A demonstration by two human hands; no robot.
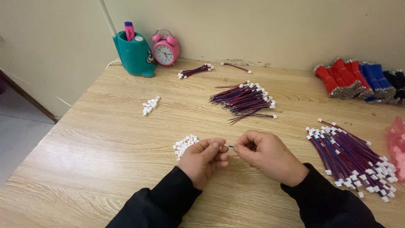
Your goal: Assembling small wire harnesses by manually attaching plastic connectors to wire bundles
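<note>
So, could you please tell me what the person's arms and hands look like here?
Both hands are bare, with no gloves, rings or watch visible. The left hand and right hand come out of long black sleeves of soft, slightly creased fabric that end at the wrists.

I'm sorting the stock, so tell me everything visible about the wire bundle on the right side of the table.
The big bundle of thin red-and-blue wires with small white plastic connectors lies flat on the pale wooden table, right of the right hand and not touching it. The wires fan out diagonally from upper left to lower right, with connectors at both ends. Its far edge nears a pink plastic bag.
</note>
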